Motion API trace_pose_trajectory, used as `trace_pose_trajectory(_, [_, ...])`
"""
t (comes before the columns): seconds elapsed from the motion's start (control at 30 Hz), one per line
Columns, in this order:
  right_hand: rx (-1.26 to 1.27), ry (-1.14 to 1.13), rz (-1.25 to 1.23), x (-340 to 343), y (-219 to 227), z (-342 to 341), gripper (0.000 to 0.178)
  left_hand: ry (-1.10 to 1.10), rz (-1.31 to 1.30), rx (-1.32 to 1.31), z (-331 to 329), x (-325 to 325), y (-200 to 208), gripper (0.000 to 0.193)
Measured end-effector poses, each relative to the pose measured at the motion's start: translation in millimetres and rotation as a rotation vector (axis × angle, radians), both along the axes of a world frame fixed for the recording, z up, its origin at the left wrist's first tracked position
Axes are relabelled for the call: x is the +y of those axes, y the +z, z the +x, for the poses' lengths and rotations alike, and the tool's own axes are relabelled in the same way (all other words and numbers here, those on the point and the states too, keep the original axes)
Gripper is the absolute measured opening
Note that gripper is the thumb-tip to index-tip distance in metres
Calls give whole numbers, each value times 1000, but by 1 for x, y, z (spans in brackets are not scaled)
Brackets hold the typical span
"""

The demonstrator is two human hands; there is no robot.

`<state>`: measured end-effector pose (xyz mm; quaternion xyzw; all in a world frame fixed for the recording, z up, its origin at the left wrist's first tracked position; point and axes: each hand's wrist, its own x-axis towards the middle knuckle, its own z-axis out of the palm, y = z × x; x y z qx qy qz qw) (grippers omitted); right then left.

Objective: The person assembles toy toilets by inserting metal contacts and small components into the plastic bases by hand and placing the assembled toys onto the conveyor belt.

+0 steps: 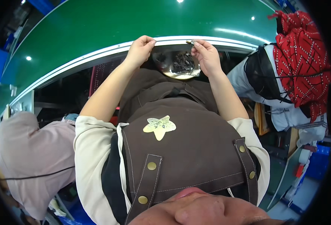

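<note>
My left hand [142, 49] is above the front edge of the green bench, thumb and forefinger pinched together. Whatever may lie in that pinch is too small to make out. Across from it, my right hand [207, 56] grips a small dark piece with a shiny metallic look [189, 42] between thumb and fingers. A gap separates the two hands. Below them, at my lap, a shiny round tray [181, 76] bears a clear plastic bag [196, 69] with a heap of small dark parts [183, 62].
The green bench top [154, 18] has a pale metal edge strip [120, 48]. A person in a pale pink top [38, 157] is close on my left. At my right are a red patterned garment [302, 63] and a black bag-like item [263, 73].
</note>
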<state>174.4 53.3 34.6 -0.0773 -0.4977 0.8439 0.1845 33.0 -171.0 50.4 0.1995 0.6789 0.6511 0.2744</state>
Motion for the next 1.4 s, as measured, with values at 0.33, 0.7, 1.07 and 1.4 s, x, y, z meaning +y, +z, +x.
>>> trace_pose_trajectory(0.33, [-350,-13,-483,70,-85,39,14,-404,-718,804,-1,32,-54,21])
trace_pose_trajectory(0.7, [-583,12,87,50,-92,-12,12,-77,-1002,982,-65,85,-103,62])
trace_pose_trajectory(1.07, [-480,156,1601,35,-90,-22,46,-31,-863,729,-91,77,-164,55])
trace_pose_trajectory(1.4, [-529,111,1377,30,-84,-28,45,283,-92,-646,-54,31,-115,7])
